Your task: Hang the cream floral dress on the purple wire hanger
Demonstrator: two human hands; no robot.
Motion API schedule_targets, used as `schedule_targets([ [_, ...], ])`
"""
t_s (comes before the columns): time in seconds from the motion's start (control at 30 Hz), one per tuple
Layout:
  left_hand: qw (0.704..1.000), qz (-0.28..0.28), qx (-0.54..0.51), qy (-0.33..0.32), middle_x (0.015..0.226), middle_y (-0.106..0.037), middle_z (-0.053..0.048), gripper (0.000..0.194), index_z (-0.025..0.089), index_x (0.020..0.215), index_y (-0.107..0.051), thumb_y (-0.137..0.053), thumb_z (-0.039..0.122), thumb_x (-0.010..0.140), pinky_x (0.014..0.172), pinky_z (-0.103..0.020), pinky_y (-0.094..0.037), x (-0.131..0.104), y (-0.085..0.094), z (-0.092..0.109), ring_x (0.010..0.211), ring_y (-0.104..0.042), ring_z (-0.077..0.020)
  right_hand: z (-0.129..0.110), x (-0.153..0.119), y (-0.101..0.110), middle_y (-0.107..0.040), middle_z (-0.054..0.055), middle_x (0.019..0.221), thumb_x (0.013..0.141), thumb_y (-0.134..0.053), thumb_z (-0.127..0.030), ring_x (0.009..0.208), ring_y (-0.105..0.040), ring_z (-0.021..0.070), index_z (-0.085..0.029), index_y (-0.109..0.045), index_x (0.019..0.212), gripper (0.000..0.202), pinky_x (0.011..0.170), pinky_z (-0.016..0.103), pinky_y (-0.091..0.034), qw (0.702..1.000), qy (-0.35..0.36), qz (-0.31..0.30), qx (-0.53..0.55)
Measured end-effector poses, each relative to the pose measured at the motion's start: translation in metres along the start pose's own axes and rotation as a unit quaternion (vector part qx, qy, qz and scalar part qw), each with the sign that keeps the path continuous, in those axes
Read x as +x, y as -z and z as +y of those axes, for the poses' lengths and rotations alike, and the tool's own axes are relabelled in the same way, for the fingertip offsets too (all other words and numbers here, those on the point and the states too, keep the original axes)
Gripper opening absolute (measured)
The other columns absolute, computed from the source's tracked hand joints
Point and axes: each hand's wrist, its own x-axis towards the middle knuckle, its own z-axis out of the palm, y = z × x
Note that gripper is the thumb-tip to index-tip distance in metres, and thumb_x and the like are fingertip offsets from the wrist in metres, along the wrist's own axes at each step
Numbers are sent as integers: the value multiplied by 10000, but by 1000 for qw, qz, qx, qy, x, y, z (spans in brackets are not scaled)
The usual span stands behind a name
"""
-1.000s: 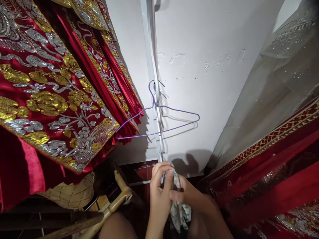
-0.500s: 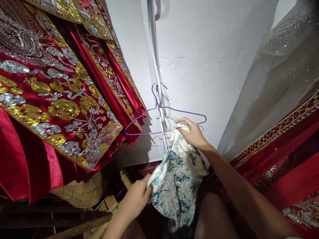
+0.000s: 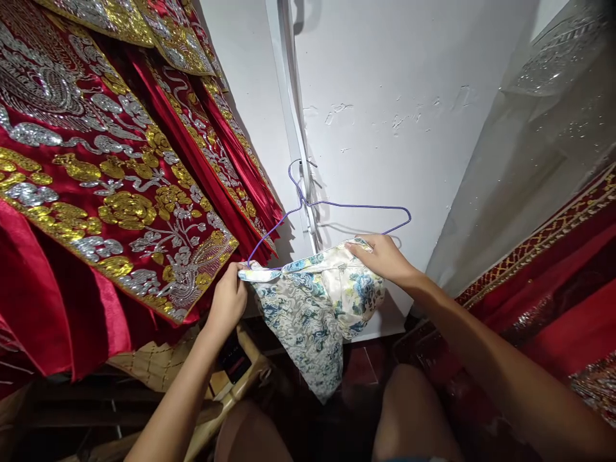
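A floral garment (image 3: 308,321), white with blue and yellow flowers, is stretched along its upper band between my two hands. My left hand (image 3: 231,292) pinches the band's left end, close to the lower left corner of a purple wire hanger (image 3: 359,205). My right hand (image 3: 380,256) grips the band's right part, with the thumb on top, at the hanger's bottom bar. Most of that bar is hidden by the cloth. The hanger hangs by its hook from a white metal upright (image 3: 289,83) at the wall. The garment's lower part droops to a point.
Red robes (image 3: 129,212) with gold and silver embroidery hang on the left. A white wall (image 3: 385,147) stands behind. Clear plastic sheeting (image 3: 524,147) and red fabric (image 3: 568,308) are on the right. Below left is a bamboo or wooden chair frame (image 3: 250,359).
My left hand has moved up and left, pulling the garment's band out straight along the hanger's bottom bar. My right hand keeps hold near the right side and has shifted slightly right.
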Motion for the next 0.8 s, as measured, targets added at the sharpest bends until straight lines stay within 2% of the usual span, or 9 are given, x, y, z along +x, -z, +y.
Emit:
schedule_targets([
  [0.13, 994, -60, 39, 83, 842, -669, -110, 80, 224, 830, -468, -395, 237, 860, 708, -338, -441, 14, -12, 4, 784, -630, -275, -3, -3, 2, -571, 1, 657, 899, -539, -498, 642, -494, 155, -185, -549, 683, 381, 597, 265, -332, 999, -5, -7, 36],
  [0.23, 996, -12, 30, 85, 872, -681, -127, 97, 222, 870, -486, -395, 251, 890, 715, -347, -444, 22, -14, 12, 800, -643, -289, -4, -4, 1, -590, 4, 665, 892, -553, -495, 637, -508, 157, -186, -557, 678, 376, 588, 266, -341, 998, -20, -21, 57],
  [0.33, 999, 42, -20, 23, 989, -699, -118, 171, 206, 988, -547, -404, 249, 906, 788, -334, -462, 31, -13, 28, 882, -651, -267, -3, -4, -3, -624, 17, 686, 885, -567, -488, 645, -549, 171, -186, -585, 677, 367, 587, 272, -372, 997, -31, -34, 68],
  [0.43, 995, 54, -63, -61, 1031, -696, -83, 255, 193, 1083, -583, -411, 205, 895, 862, -311, -461, 40, -12, 42, 948, -639, -232, -5, -9, -3, -679, 47, 763, 892, -563, -484, 722, -617, 207, -182, -675, 748, 352, 647, 296, -438, 996, -14, -48, 79],
  [0.5, 990, 66, -70, -104, 1056, -683, -81, 294, 183, 1100, -599, -408, 168, 877, 908, -310, -449, 45, -12, 44, 991, -625, -225, -7, -15, 4, -718, 76, 916, 871, -614, -450, 884, -653, 246, -197, -747, 953, 298, 760, 329, -481, 995, 16, -55, 79],
  [0.57, 987, 72, -59, -128, 1062, -667, -86, 313, 176, 1077, -617, -394, 135, 861, 929, -312, -437, 50, -10, 42, 1006, -611, -224, -7, -21, 14, -720, 83, 989, 815, -696, -393, 957, -654, 262, -230, -685, 1246, 462, 823, 358, -494, 996, 34, -52, 56],
  [0.67, 987, 60, -33, -145, 1012, -640, -91, 298, 170, 1035, -628, -384, 132, 869, 912, -317, -434, 53, -6, 37, 965, -596, -225, 3, -23, 30, -704, 53, 854, 768, -720, -287, 799, -657, 234, -219, -491, 1469, 742, 757, 359, -510, 1000, 21, 3, 2],
  [0.73, 985, 57, -21, -159, 1009, -610, -97, 290, 168, 1033, -633, -387, 147, 881, 907, -325, -435, 55, -2, 36, 956, -585, -228, 13, -16, 41, -706, 59, 848, 774, -686, -249, 786, -656, 233, -184, -512, 1452, 702, 756, 361, -511, 996, 14, 77, -33],
  [0.8, 983, 66, -10, -172, 1027, -580, -107, 282, 166, 1036, -639, -398, 162, 889, 908, -336, -436, 56, 3, 36, 973, -572, -236, 22, -4, 53, -722, 84, 885, 799, -659, -261, 847, -666, 256, -150, -650, 1305, 518, 776, 368, -507, 992, 15, 114, -60],
])
